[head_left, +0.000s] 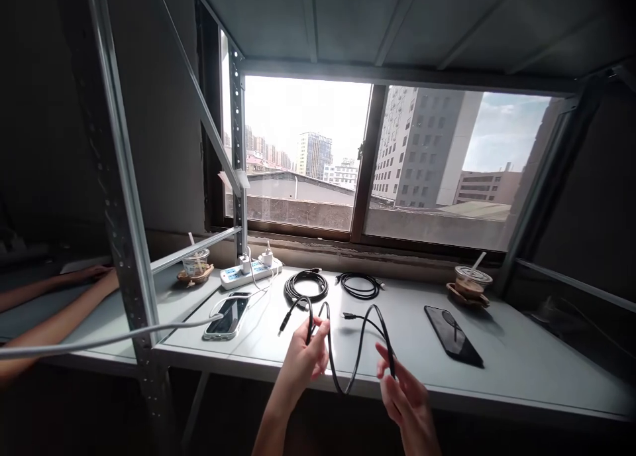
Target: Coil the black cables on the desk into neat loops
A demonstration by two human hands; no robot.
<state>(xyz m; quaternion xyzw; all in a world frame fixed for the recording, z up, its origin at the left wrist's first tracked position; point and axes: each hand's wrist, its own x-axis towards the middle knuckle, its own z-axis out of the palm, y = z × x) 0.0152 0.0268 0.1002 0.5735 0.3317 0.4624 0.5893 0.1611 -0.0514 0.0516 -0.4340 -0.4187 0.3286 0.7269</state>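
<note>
My left hand [304, 358] is closed around a loose black cable [358, 350], pinching it near one end, whose plug sticks out to the left. My right hand [405, 393] pinches the same cable further along, fingers curled on it. The cable sags in loops between both hands above the front edge of the grey table [521, 370]. Two coiled black cables [306, 286] [358, 285] lie on the table just behind my hands.
A phone [228, 315] on a white lead lies left, near a white power strip [248, 271] with chargers. A dark phone [453, 335] lies right. Drink cups [196, 264] [471, 282] stand at both sides. Another person's arms [54, 303] rest beyond a metal post [119, 197].
</note>
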